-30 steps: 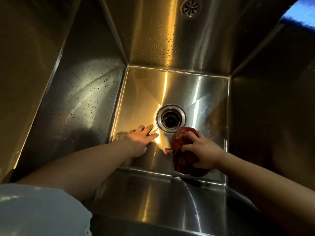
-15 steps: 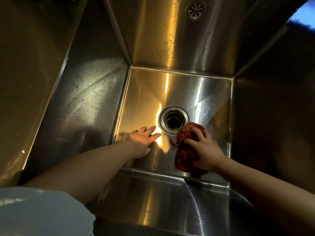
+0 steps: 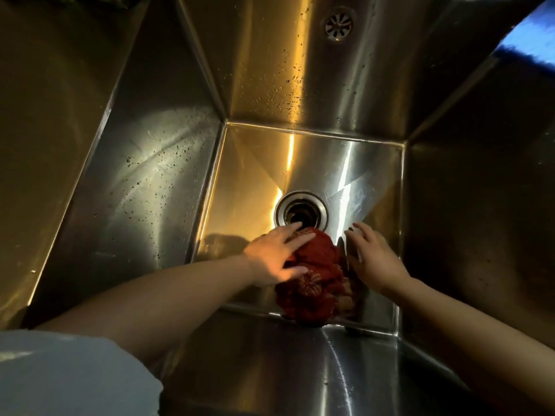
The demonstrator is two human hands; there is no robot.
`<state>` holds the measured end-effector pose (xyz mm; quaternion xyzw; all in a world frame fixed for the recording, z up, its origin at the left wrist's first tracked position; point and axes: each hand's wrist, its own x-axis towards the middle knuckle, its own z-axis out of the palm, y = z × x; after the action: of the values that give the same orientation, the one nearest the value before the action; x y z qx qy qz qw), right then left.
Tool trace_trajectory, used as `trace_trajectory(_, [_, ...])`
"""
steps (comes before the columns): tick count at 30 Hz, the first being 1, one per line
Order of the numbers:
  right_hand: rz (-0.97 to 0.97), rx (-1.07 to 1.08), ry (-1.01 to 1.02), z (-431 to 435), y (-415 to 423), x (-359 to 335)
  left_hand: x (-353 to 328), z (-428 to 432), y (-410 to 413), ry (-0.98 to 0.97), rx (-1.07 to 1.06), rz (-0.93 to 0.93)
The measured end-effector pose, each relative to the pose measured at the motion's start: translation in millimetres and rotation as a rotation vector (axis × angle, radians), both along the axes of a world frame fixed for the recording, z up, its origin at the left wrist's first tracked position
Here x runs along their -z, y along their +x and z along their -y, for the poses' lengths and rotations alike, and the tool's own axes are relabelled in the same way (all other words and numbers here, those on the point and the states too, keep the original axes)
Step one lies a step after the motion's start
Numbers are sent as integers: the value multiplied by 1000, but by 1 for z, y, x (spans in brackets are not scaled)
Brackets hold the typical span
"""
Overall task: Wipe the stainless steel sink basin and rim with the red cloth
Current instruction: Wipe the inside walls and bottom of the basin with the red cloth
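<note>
The crumpled red cloth (image 3: 315, 283) lies on the floor of the stainless steel sink basin (image 3: 255, 181), just in front of the round drain (image 3: 301, 213) and close to the near wall. My left hand (image 3: 273, 256) rests on the cloth's left side, fingers stretched over its top and the thumb across its front. My right hand (image 3: 375, 259) hovers just right of the cloth with relaxed, spread fingers, holding nothing. Both forearms reach down into the basin from the near edge.
Water droplets dot the left wall (image 3: 144, 181) and the back wall (image 3: 288, 70). A round overflow grille (image 3: 338, 24) sits high on the back wall. The steep near wall (image 3: 270, 364) rises toward me. A light sleeve (image 3: 60, 373) fills the lower left corner.
My right hand has let go of the red cloth and drawn off to the right. My left hand has slid right from the bare basin floor onto the cloth.
</note>
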<state>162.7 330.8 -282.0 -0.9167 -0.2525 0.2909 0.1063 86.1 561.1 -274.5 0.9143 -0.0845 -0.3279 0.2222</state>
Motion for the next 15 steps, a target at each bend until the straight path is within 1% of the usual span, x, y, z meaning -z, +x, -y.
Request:
trace_trajectory(2, [-59,-80,-104,2,-1,-1,2,21,-2,-16,29,-54])
trace_trajectory(4, [-100,-117,-140,0,-2,-1,8,39,-8,16,26,-73])
trace_trajectory(7, [-122,-126,-152,-2,-2,2,13,49,-14,54,2,-23])
trace_trajectory(11, [-126,-148,-165,1,1,3,9,45,-10,43,33,13])
trace_trajectory(15, [-128,-167,-183,1,0,3,2,31,-3,126,85,-23])
